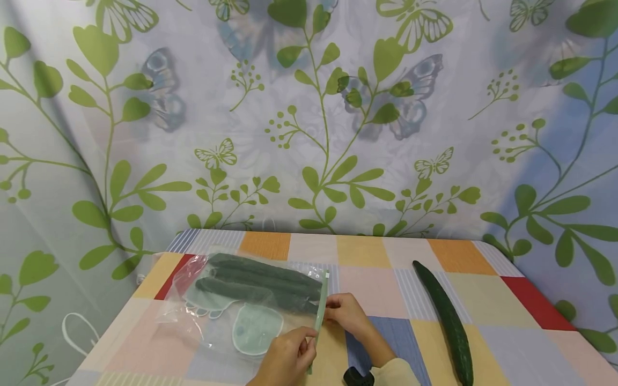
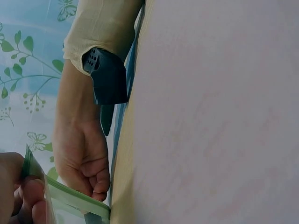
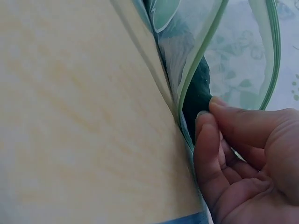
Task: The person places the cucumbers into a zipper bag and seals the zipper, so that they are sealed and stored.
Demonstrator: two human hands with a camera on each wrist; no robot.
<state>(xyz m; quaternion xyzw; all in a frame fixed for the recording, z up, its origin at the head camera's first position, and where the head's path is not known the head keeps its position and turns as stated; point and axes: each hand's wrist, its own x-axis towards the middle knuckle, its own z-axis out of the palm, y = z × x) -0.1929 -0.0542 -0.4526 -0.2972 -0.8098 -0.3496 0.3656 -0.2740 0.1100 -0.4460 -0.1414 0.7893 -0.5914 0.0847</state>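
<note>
Loose cuke [image 1: 446, 316] is R of the nearer R hand [image 1: 346, 313] (curled, can't tell if gripping), lengthwise roughly fwd; L hand [image 1: 288, 351] pinches bag strip [image 1: 323, 297].

Left of the grip, the zip bag [image 1: 203, 340] and its cucumbers [image 1: 263, 281] bar low passage. Beside the right hand [image 1: 345, 312], the bag gapes between its green strips [image 3: 275, 37]. Rightward, tablecloth [image 1: 374, 292] lies free up to the lone cucumber [image 1: 446, 319]; beyond the grip, the floral curtain [image 1: 333, 134] blocks.
</note>
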